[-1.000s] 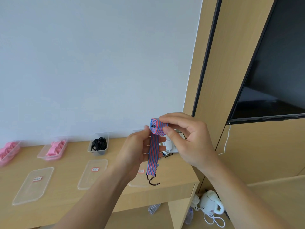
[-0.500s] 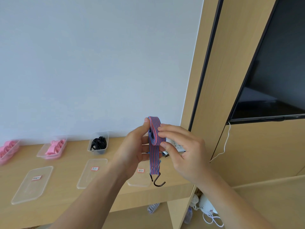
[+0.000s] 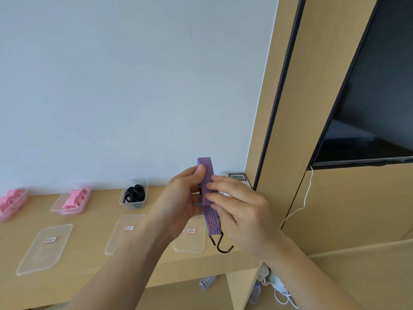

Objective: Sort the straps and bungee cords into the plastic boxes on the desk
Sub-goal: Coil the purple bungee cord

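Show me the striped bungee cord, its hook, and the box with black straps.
striped bungee cord [image 3: 208,173], head view: upper folded band.
hook [image 3: 224,251], head view: lower curve.
box with black straps [image 3: 131,205], head view: front wall.

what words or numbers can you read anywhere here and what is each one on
No text here is sharp enough to quote.
left lid label: dark marks on white with a red edge, too blurred to read.
middle lid label: too blurred to read.
right lid label: too blurred to read.
grey device by the wall: its small screen shows nothing legible.
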Demonstrator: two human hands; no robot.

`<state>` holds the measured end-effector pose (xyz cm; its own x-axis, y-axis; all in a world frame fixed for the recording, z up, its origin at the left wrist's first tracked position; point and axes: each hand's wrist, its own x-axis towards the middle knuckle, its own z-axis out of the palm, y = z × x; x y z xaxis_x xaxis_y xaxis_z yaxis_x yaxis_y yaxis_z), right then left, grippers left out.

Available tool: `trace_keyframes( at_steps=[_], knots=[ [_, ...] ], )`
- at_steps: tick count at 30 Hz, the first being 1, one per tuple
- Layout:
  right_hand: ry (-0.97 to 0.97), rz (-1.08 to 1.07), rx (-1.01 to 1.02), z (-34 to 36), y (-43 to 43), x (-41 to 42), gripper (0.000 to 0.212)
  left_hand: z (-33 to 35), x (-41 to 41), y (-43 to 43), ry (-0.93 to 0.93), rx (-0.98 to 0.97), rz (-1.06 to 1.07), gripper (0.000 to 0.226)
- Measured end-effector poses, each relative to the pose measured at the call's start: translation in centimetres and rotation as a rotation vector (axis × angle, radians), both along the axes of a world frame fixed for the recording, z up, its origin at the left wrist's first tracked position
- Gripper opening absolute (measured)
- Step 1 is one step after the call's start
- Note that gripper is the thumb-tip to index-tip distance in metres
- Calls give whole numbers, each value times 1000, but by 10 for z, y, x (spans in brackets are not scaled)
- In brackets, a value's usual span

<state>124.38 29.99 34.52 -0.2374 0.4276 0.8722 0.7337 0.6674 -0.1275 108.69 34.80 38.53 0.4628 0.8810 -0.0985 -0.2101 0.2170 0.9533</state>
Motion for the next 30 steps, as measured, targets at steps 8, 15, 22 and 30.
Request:
trace_keyframes(
  at_steps=[8,15,22,30],
  knots=[
    [323,-28,-526,39,8,4,49,-7,1,0,78,86,-25,31],
    [431,58,-765,51,18,13,53,-7,0,0,137,120,-45,44],
    [569,112,-766,51,21,14,52,-13,-4,0,177,82,-61,53],
    [551,111,-684,50,27,17,52,-20,-7,1,136,-93,-92,63]
  ],
)
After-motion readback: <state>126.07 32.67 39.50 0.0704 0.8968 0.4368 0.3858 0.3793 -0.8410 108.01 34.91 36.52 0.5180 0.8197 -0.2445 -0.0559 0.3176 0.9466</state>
